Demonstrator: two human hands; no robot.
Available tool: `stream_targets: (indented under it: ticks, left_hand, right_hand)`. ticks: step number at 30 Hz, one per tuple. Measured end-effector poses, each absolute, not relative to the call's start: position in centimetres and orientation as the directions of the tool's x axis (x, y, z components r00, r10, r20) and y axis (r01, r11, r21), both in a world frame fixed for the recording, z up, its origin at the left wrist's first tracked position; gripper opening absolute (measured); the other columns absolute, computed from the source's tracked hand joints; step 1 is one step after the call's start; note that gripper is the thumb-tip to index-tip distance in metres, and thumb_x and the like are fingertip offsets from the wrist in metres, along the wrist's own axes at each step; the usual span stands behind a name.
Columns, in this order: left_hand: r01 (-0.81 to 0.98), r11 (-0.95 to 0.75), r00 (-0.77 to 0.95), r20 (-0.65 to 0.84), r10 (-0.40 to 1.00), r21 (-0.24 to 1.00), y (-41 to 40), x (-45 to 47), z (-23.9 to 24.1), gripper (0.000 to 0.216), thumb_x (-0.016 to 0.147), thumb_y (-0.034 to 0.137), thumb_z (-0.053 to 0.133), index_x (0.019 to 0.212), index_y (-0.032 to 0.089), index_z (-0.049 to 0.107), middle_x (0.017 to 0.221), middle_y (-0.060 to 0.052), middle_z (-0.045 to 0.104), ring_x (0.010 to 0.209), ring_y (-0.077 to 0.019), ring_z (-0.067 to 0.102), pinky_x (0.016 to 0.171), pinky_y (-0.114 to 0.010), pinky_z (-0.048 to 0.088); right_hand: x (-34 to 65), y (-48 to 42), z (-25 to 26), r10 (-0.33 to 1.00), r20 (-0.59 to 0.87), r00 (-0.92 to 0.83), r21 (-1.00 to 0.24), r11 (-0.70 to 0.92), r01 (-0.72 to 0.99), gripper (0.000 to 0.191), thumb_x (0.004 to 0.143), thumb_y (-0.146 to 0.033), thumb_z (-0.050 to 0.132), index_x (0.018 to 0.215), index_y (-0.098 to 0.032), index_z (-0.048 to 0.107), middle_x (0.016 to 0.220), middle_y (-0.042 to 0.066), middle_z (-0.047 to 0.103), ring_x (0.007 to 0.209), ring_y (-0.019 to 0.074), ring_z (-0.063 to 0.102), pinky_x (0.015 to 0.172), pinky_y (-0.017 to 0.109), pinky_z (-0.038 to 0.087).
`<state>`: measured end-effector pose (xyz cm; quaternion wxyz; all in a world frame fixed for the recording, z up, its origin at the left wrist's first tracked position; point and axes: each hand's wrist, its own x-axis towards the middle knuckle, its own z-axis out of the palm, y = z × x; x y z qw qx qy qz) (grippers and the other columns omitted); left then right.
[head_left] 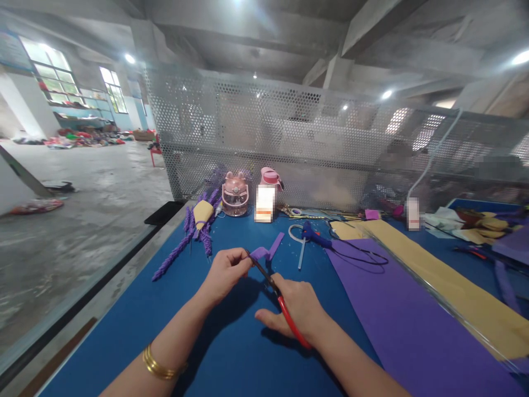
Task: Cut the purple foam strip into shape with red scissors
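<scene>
My left hand (228, 270), with gold bangles at the wrist, pinches one end of a narrow purple strip (269, 252). The rest of the strip bends away to the right above the blue table (231, 342). In my right hand (300, 309) are red-handled scissors (285, 314), their dark blades pointing up and left to the strip beside my left fingertips. My right thumb sticks out to the left. Part of the handles is hidden by the hand. Whether the blades are parted is unclear.
Purple braided flower stems with a yellow wrap (202, 214) lie at the back left. Near them stand a pink cup (235, 193) and a pink-lidded bottle (270, 176). A blue glue gun (316, 236) lies before a perforated metal screen (264, 116). Purple sheet (413, 320) and yellow sheet (450, 281) cover the right side.
</scene>
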<state>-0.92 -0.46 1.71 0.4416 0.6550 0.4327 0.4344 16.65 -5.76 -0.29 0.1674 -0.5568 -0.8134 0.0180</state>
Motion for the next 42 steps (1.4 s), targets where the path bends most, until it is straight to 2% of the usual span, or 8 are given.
stream_targets:
  ticks: [4,10,15,20,24,28,34,42]
  left_hand:
    - [0.261,-0.324,0.219,0.271,0.937,0.909,-0.4,-0.9,1.5,0.031,0.074,0.034,0.053,0.051,0.016,0.045,0.047,0.005,0.04,0.046,-0.0074,0.033,0.046,-0.02,0.025]
    - [0.185,-0.237,0.207,0.198,0.958,0.954,-0.4,-0.7,1.6,0.028,0.072,0.038,0.056,0.056,0.016,0.05,0.049,0.005,0.043,0.046,-0.0071,0.033,0.045,-0.02,0.025]
    - [0.162,-0.192,0.218,0.154,0.964,0.968,-0.4,-0.6,1.6,0.027,0.072,0.038,0.058,0.059,0.015,0.053,0.049,0.005,0.045,0.042,-0.0065,0.032,0.042,-0.02,0.023]
    - [0.172,-0.225,0.22,0.185,0.958,0.959,-0.4,-0.7,1.5,0.028,0.073,0.037,0.057,0.055,0.015,0.05,0.048,0.006,0.042,0.044,-0.0064,0.032,0.044,-0.02,0.024]
    - [0.163,-0.232,0.217,0.194,0.957,0.959,-0.4,-0.8,1.6,0.029,0.072,0.035,0.058,0.053,0.015,0.049,0.047,0.005,0.041,0.045,-0.0067,0.033,0.046,-0.021,0.024]
    - [0.063,-0.104,0.251,0.085,0.964,0.993,-0.2,-0.8,1.2,0.022,0.071,0.032,0.058,0.057,0.015,0.052,0.046,0.005,0.044,0.042,-0.0062,0.03,0.044,-0.021,0.02]
    - [-0.034,-0.053,0.265,0.06,0.962,0.998,-0.2,-0.6,0.8,0.019,0.07,0.029,0.059,0.058,0.015,0.054,0.044,0.005,0.046,0.042,-0.0064,0.031,0.044,-0.022,0.019]
    - [0.038,-0.096,0.238,0.084,0.968,0.995,-0.6,-0.4,1.1,0.02,0.069,0.029,0.059,0.056,0.014,0.054,0.043,0.005,0.045,0.042,-0.0056,0.031,0.044,-0.021,0.02]
  right_hand:
    - [16.8,-5.7,-0.5,0.904,0.268,-0.334,-0.268,0.403,0.875,0.042,0.069,-0.057,0.062,0.091,-0.022,0.054,0.061,-0.004,0.06,0.056,0.0164,0.059,0.051,0.023,0.023]
    - [17.6,-5.4,0.0,0.896,0.221,-0.384,-0.464,0.443,0.767,0.035,0.078,-0.056,0.053,0.081,-0.021,0.054,0.053,-0.006,0.048,0.049,0.0113,0.046,0.05,0.021,0.027]
    - [17.9,-5.2,0.5,0.878,0.163,-0.449,-0.685,0.429,0.589,0.047,0.082,-0.063,0.04,0.074,-0.019,0.052,0.055,-0.005,0.046,0.051,0.01,0.043,0.049,0.019,0.031]
    - [17.6,-5.7,0.9,0.888,0.184,-0.422,-0.775,0.395,0.494,0.053,0.082,-0.067,0.034,0.071,-0.018,0.05,0.057,-0.004,0.044,0.054,0.0105,0.042,0.051,0.02,0.032]
    - [17.5,-5.8,1.0,0.882,0.123,-0.455,-0.739,0.388,0.552,0.039,0.08,-0.058,0.046,0.076,-0.019,0.051,0.058,-0.006,0.045,0.051,0.0095,0.04,0.051,0.02,0.031]
    - [17.2,-6.0,0.8,0.921,0.102,-0.377,-0.612,0.357,0.706,0.026,0.077,-0.046,0.056,0.085,-0.021,0.054,0.054,-0.007,0.046,0.049,0.0104,0.043,0.051,0.019,0.03]
    - [16.8,-6.3,0.9,0.929,0.15,-0.338,-0.47,0.367,0.803,0.027,0.072,-0.044,0.062,0.086,-0.022,0.055,0.055,-0.006,0.049,0.046,0.0109,0.043,0.049,0.02,0.027]
    - [16.9,-6.2,0.9,0.933,0.137,-0.333,-0.47,0.357,0.807,0.031,0.072,-0.049,0.061,0.086,-0.022,0.055,0.055,-0.005,0.049,0.046,0.0109,0.042,0.049,0.02,0.026]
